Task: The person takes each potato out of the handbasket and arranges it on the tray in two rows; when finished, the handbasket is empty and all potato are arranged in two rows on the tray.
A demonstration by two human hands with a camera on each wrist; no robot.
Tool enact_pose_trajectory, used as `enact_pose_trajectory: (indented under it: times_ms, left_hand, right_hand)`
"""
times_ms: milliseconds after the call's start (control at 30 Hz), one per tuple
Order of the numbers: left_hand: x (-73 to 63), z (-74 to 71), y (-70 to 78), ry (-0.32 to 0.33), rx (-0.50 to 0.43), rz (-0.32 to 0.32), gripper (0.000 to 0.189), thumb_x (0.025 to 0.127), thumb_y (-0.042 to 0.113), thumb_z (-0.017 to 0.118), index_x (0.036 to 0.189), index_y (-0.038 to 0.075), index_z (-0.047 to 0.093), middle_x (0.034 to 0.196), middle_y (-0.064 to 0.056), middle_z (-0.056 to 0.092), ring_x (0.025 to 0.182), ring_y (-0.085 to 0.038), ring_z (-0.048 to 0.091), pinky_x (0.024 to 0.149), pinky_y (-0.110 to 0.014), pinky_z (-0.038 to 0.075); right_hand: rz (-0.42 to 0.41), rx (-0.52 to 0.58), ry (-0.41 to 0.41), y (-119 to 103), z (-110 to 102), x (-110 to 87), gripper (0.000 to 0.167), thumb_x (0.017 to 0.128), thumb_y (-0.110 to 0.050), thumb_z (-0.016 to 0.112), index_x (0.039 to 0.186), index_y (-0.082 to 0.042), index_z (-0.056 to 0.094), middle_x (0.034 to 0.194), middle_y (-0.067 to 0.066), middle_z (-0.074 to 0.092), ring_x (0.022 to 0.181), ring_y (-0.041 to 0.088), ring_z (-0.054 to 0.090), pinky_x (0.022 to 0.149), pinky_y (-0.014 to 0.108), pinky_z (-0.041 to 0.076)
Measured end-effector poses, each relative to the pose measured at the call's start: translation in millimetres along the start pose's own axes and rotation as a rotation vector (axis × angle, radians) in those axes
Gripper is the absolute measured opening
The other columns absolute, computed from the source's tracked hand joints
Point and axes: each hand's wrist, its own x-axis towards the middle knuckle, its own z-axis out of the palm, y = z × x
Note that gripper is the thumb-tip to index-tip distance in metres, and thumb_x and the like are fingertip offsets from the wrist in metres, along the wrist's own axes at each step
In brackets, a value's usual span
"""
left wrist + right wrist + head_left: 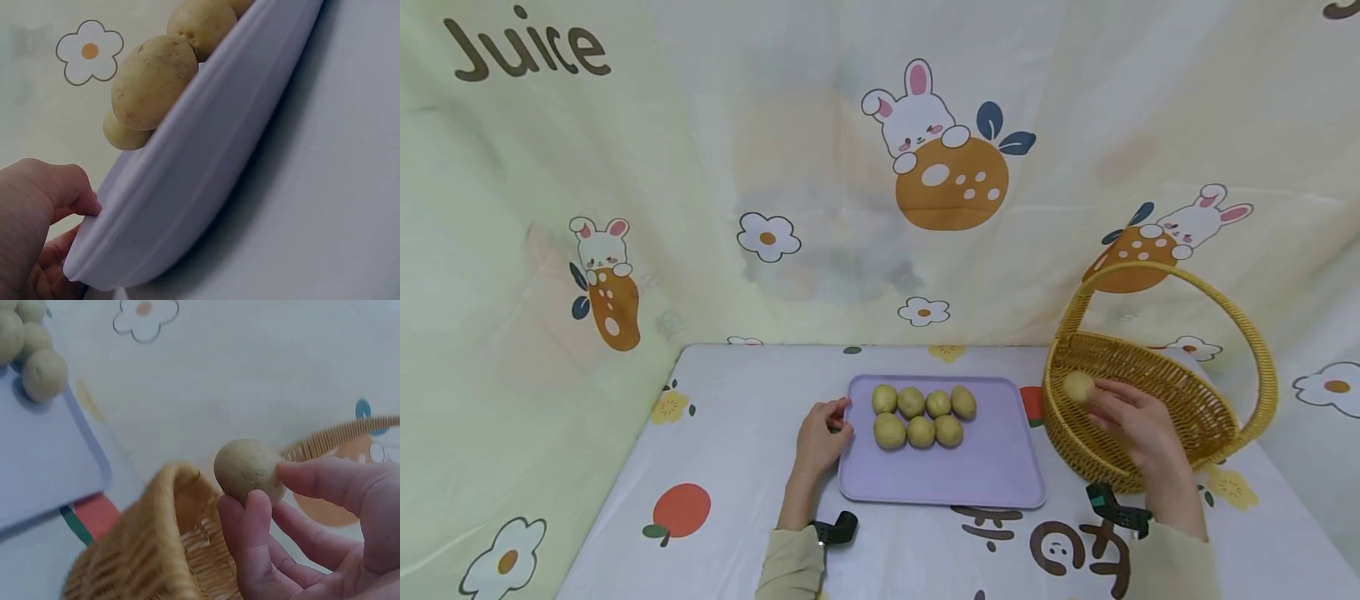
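Between the thumb and fingers of my right hand is a potato, pinched above the wicker basket near its left rim. My left hand grips the left edge of a lilac tray, its thumb over the rim in the left wrist view. On that tray several potatoes lie in two rows toward the back left. The basket has a tall arched handle, and its woven inner wall shows behind the right hand.
A white printed cloth covers the table. Behind it hangs a curtain with rabbit and flower prints. The basket's handle arches up at the right. Both wrists wear small black cameras.
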Motion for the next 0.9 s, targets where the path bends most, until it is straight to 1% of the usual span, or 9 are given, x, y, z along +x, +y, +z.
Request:
enact_pose_trajectory:
  times_ms: [100, 233, 300, 400, 500, 700, 800, 900]
  left_hand:
    - [-1.1, 0.3, -0.6, 0.007, 0.005, 0.013, 0.041, 0.076, 0.004, 0.066, 0.117, 0.004, 0.071, 0.089, -0.004, 0.061, 0.075, -0.015, 0.061, 0.076, -0.033, 0.048]
    - [-1.5, 0.2, 1.3, 0.018, 0.011, 0.034, 0.041, 0.076, 0.003, 0.066, 0.117, 0.003, 0.071, 0.088, -0.005, 0.060, 0.074, -0.016, 0.061, 0.074, -0.033, 0.047]
    - [-1.3, -0.4, 2.7, 0.019, 0.007, 0.030, 0.041, 0.076, 0.003, 0.065, 0.117, 0.003, 0.071, 0.088, -0.005, 0.060, 0.075, -0.016, 0.060, 0.074, -0.033, 0.047]
    - [-1.4, -1.8, 4.6, 0.017, 0.000, 0.019, 0.041, 0.076, 0.003, 0.065, 0.117, 0.002, 0.071, 0.089, -0.007, 0.061, 0.075, -0.017, 0.061, 0.075, -0.033, 0.047]
    - [-1.2, -2.6, 6.2, 0.014, -0.006, 0.013, 0.041, 0.076, 0.003, 0.065, 0.117, 0.002, 0.071, 0.089, -0.007, 0.061, 0.076, -0.018, 0.061, 0.075, -0.033, 0.047]
    - [-0.8, -3.0, 5.6, 0.012, -0.010, 0.010, 0.041, 0.076, 0.003, 0.066, 0.117, 0.002, 0.071, 0.090, -0.008, 0.061, 0.076, -0.018, 0.061, 0.075, -0.032, 0.047]
    - [-0.2, -3.0, 5.2, 0.009, -0.014, 0.010, 0.042, 0.076, 0.003, 0.066, 0.118, 0.002, 0.070, 0.090, -0.008, 0.061, 0.077, -0.018, 0.061, 0.075, -0.032, 0.047]
    - [0.5, -2.2, 3.6, 0.010, -0.015, 0.008, 0.042, 0.076, 0.003, 0.066, 0.118, 0.002, 0.071, 0.090, -0.007, 0.061, 0.076, -0.017, 0.061, 0.075, -0.032, 0.047]
  right_hand:
    - [-0.011, -0.041, -0.009, 1, 8, -3.1, 0.017, 0.091, -0.018, 0.070, 0.108, -0.021, 0.068, 0.093, -0.012, 0.068, 0.084, 0.007, 0.067, 0.074, 0.023, 0.055]
    - [-0.016, -0.126, -0.030, 0, 22, -4.0, 0.035, 0.091, -0.023, 0.071, 0.123, -0.014, 0.060, 0.095, -0.013, 0.067, 0.087, 0.004, 0.066, 0.076, 0.023, 0.055]
    - [-0.020, -0.149, -0.057, -1, 30, -2.3, 0.044, 0.091, -0.023, 0.070, 0.129, -0.008, 0.056, 0.096, -0.013, 0.067, 0.088, 0.004, 0.066, 0.077, 0.023, 0.054]
    - [-0.048, -0.210, -0.097, -2, 43, 1.5, 0.053, 0.092, -0.022, 0.069, 0.136, 0.001, 0.050, 0.096, -0.014, 0.068, 0.088, 0.004, 0.067, 0.077, 0.023, 0.054]
    - [-0.069, -0.257, -0.118, -2, 56, 4.4, 0.058, 0.093, -0.020, 0.068, 0.138, 0.008, 0.046, 0.093, -0.013, 0.068, 0.088, 0.005, 0.067, 0.076, 0.024, 0.055]
    - [-0.074, -0.258, -0.145, 4, 80, 6.6, 0.055, 0.093, -0.013, 0.066, 0.137, 0.013, 0.044, 0.091, -0.010, 0.070, 0.083, 0.006, 0.068, 0.070, 0.022, 0.054]
    - [-0.081, -0.291, -0.148, 12, 88, 7.8, 0.054, 0.094, -0.013, 0.066, 0.136, 0.014, 0.045, 0.091, -0.009, 0.070, 0.082, 0.004, 0.068, 0.068, 0.022, 0.054]
    - [-0.086, -0.299, -0.163, 24, 93, 9.6, 0.052, 0.094, -0.010, 0.064, 0.134, 0.017, 0.044, 0.092, -0.008, 0.070, 0.081, 0.004, 0.068, 0.069, 0.024, 0.054]
